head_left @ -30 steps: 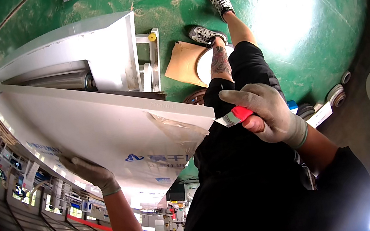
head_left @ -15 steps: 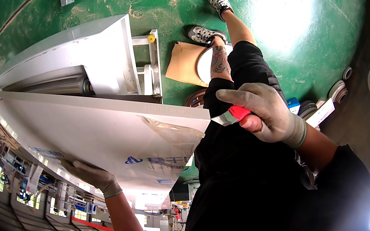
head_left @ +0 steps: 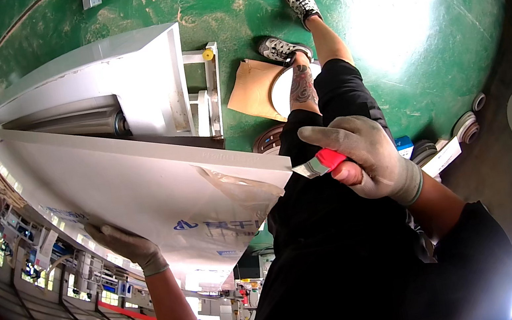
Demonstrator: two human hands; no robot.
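A large white panel (head_left: 132,179) stands tilted in front of me, its face covered with printed protective film. My left hand (head_left: 126,246), in a grey-white glove, lies flat against that face with the fingers stretched out. At the panel's near right corner, my gloved right hand (head_left: 373,158) is closed round a red-handled scraper (head_left: 331,159). The scraper's flat metal blade meets the corner edge. The right thumb tip is bare. Near this corner the clear film (head_left: 239,181) is wrinkled and partly loose. The glove hides most of the handle.
Behind the panel stands a white machine housing (head_left: 149,76) with a metal roller (head_left: 86,123) and a white frame (head_left: 213,93). Cardboard (head_left: 252,90) and a round white-topped object (head_left: 283,92) lie by my feet. Rolls of edging tape (head_left: 465,127) sit to the right.
Hardly anything differs. The view has shifted very slightly; both hands keep their places, and the blade stays at the panel's corner.
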